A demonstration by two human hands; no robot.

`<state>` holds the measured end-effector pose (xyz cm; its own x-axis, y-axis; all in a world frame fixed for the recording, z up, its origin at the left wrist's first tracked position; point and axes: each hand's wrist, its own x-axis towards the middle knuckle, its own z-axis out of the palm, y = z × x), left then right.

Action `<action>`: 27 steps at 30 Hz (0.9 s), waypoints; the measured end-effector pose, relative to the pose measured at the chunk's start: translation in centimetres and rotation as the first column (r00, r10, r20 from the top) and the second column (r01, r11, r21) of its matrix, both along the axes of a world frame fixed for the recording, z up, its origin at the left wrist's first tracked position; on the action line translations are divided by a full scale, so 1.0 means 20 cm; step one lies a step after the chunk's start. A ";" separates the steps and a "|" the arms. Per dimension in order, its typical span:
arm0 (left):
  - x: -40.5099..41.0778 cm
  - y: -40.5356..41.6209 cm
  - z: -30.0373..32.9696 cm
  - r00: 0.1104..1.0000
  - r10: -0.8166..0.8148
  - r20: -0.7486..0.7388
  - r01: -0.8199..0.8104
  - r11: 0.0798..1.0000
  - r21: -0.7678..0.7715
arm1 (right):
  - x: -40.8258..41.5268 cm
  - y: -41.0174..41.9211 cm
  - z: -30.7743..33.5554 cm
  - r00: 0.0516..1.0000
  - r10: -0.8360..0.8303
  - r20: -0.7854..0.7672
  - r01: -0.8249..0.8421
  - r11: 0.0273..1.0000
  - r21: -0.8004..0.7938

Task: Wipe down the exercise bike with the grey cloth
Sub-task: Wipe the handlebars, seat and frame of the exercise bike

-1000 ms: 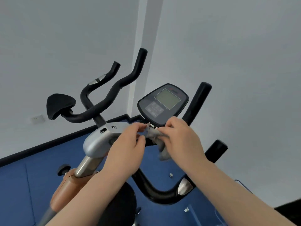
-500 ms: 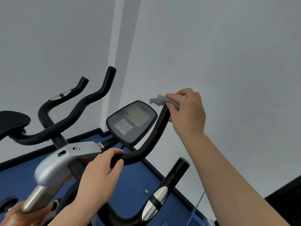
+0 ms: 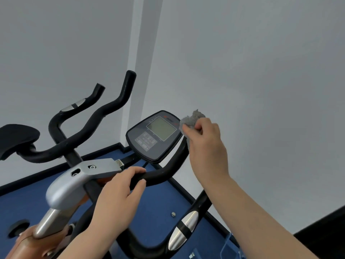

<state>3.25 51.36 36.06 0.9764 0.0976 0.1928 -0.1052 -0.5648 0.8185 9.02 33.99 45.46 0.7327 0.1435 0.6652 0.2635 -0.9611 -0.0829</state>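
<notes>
The exercise bike fills the lower left: black curved handlebars (image 3: pixel 104 116), a silver stem clamp (image 3: pixel 74 180) and a dark console (image 3: pixel 155 135) with a grey screen. My right hand (image 3: pixel 205 144) grips the crumpled grey cloth (image 3: pixel 192 118) around the top of the right handlebar, just right of the console. The bar's tip is hidden under cloth and hand. My left hand (image 3: pixel 117 199) holds the lower bend of that same handlebar (image 3: pixel 168 171), fingers curled over it near the clamp.
A black arm pad (image 3: pixel 16 137) sticks out at the left. White walls meet in a corner behind the bike. Blue floor (image 3: pixel 158 202) with a dark skirting edge lies below, with a small bolt (image 3: pixel 173 214) on it. A second grip with a silver sensor (image 3: pixel 183 230) rises at lower right.
A second ago both hands held the cloth below the console. My right hand took it up to the right handlebar's top; my left hand gripped the bar's lower bend and stays there.
</notes>
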 end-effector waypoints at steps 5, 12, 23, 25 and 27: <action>0.00 0.01 0.00 1.000 -0.014 0.014 0.014 1.000 0.005 | -0.07 -0.04 -0.10 0.950 0.099 -0.296 -0.051 0.985 0.165; 0.01 -0.01 0.00 1.000 -0.005 0.025 0.004 1.000 0.017 | -0.02 -0.01 0.07 0.995 0.007 -0.100 -0.003 0.999 0.042; 0.01 0.01 -0.01 0.999 -0.026 0.022 0.025 0.999 0.023 | -0.08 -0.02 -0.08 0.928 0.176 -0.329 -0.064 0.944 0.324; 0.02 0.01 -0.01 0.999 -0.024 0.025 0.024 1.000 0.017 | -0.07 -0.01 -0.07 0.957 0.143 -0.253 -0.069 0.957 0.282; 0.02 0.01 -0.01 0.999 -0.025 0.031 0.024 0.999 0.026 | -0.08 0.03 -0.13 0.949 0.109 -0.297 -0.049 0.978 0.204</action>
<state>3.62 51.51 35.88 0.9717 0.0683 0.2259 -0.1449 -0.5828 0.7996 7.34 34.65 42.91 0.8961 0.1010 0.4323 0.2708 -0.8960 -0.3520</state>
